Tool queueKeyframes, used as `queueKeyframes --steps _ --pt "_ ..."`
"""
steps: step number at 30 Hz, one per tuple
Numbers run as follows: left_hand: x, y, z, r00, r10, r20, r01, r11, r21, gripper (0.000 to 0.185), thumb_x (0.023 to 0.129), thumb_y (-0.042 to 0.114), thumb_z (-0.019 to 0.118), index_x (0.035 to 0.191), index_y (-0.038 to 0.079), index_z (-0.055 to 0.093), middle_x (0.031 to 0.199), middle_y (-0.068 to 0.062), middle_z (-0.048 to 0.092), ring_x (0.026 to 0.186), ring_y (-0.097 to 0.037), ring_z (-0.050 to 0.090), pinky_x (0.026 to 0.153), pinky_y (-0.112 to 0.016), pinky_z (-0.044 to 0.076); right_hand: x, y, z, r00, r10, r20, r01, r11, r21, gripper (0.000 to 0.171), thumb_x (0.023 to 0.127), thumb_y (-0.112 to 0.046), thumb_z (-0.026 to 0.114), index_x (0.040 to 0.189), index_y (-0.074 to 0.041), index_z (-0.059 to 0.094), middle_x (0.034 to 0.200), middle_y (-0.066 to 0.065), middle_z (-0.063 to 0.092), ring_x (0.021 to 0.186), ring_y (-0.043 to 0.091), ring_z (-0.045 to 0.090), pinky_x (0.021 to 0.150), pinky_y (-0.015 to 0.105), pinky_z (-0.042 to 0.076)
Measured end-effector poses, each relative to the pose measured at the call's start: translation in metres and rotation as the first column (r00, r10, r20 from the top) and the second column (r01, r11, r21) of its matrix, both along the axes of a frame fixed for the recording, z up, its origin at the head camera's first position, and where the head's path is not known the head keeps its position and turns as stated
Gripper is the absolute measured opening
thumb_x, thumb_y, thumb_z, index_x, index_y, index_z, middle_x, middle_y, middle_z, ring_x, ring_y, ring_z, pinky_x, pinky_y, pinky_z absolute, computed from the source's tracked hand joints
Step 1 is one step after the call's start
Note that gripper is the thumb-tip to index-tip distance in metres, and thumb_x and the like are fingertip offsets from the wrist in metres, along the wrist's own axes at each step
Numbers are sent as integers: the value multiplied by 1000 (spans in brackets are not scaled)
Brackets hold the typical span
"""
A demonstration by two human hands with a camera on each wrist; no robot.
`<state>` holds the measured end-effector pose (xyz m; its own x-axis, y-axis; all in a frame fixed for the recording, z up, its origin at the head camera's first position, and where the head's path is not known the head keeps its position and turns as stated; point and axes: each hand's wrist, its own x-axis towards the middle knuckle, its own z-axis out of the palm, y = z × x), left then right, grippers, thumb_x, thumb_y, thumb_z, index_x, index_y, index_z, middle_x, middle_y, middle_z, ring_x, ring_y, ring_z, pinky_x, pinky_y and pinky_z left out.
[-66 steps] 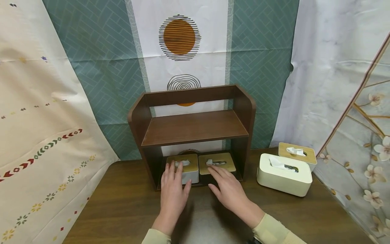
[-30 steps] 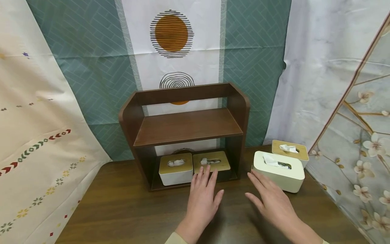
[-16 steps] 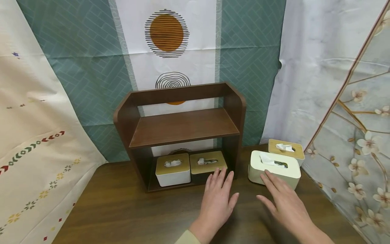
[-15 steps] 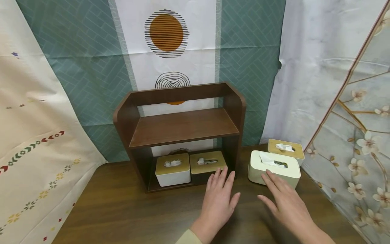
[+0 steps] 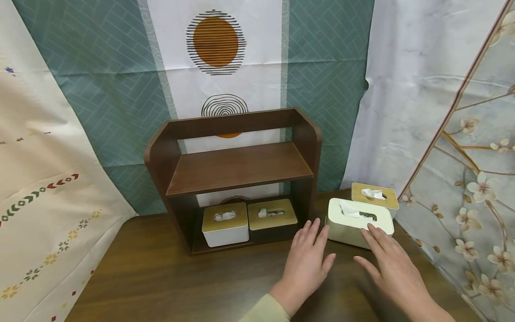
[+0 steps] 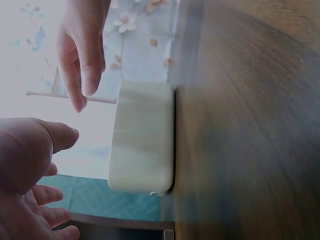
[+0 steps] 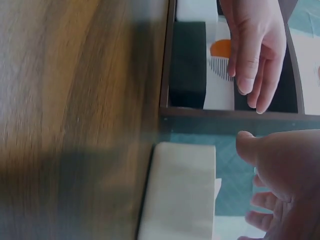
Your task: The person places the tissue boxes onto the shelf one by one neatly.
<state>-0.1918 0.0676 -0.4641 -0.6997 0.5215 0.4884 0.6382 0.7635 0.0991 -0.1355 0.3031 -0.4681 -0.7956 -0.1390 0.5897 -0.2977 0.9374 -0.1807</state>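
Note:
A cream tissue box (image 5: 347, 223) stands on the brown table (image 5: 181, 286), right of a dark wooden shelf (image 5: 237, 166). My left hand (image 5: 313, 245) hovers with straight fingers just off the box's left front corner. Its fingers are spread in the left wrist view too, where the cream tissue box (image 6: 142, 137) lies ahead of them. My right hand (image 5: 380, 250) reaches flat toward the box's front right, fingertips at its top edge; whether they touch is unclear. In the right wrist view the cream tissue box (image 7: 180, 195) is close to the right hand (image 7: 280, 185). Neither hand holds anything.
On the shelf's lower level sit a white tissue box (image 5: 224, 223) and a dark tissue box (image 5: 272, 220), both bamboo-lidded. Behind the cream box stands another bamboo-lidded tissue box (image 5: 374, 197). Patterned cloths hang behind and at both sides.
Both hands left the two boxes in the shelf's lower level and slid right across the table to the cream tissue box. The view swung right with them.

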Motion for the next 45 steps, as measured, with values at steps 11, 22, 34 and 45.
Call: queueKeyframes --steps 11,22,34,45 --pt "-12 29 -7 998 -23 63 23 1000 -2 65 108 46 72 163 16 53 172 -11 46 158 -30 44 125 -42 40 -1 23 -3 999 -45 22 45 999 -3 84 89 -26 93 157 4 55 160 33 51 142 56 50 125 64 31" --pt "-29 49 -9 998 3 65 -1 999 -34 65 108 47 71 164 17 53 170 -8 48 157 -27 45 124 -40 41 -9 38 -8 998 -63 -6 63 998 2 81 88 -24 94 154 6 58 155 36 54 139 57 51 106 70 42" --pt "-48 65 -12 989 61 135 -54 997 -56 67 107 49 72 165 20 52 174 -8 42 158 -27 44 123 -43 43 -19 49 -13 993 -100 63 99 995 17 83 88 -25 94 153 9 57 155 39 52 138 60 52 104 74 45" --pt "-57 70 -17 983 76 165 -70 997 -42 70 104 47 77 164 19 54 174 -8 43 156 -27 46 121 -42 45 -22 52 -18 986 -120 115 120 993 8 84 91 -27 92 155 10 53 157 40 49 138 63 51 105 75 46"
